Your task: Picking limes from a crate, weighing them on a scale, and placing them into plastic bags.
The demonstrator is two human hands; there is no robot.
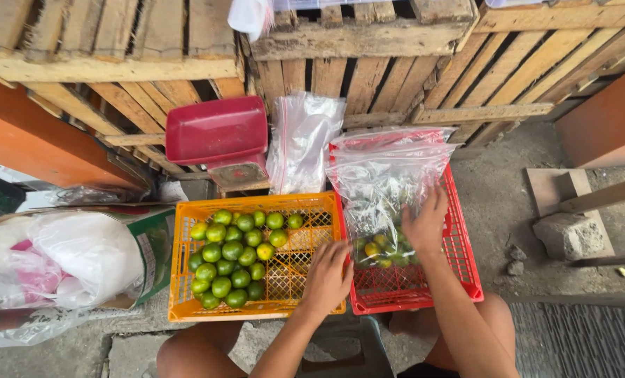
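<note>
The clear plastic bag (pixel 386 189) stands in the red crate (pixel 466 269), right of the orange crate (pixel 302 276), a few limes (pixel 375 250) at its bottom. Its side is steadied by the right hand (pixel 424 224), grip unclear; the left hand (pixel 328 274) lies palm-down on the orange crate's near right corner, grasping nothing visible. Best done with the bag mouth kept upright and limes (pixel 232 255) lifted from the left pile a few at a time.

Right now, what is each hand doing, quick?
Left hand: fingers down in the orange plastic crate near the green limes; its grip cannot be told.
Right hand: holding the clear plastic bag in the red plastic crate.
</note>
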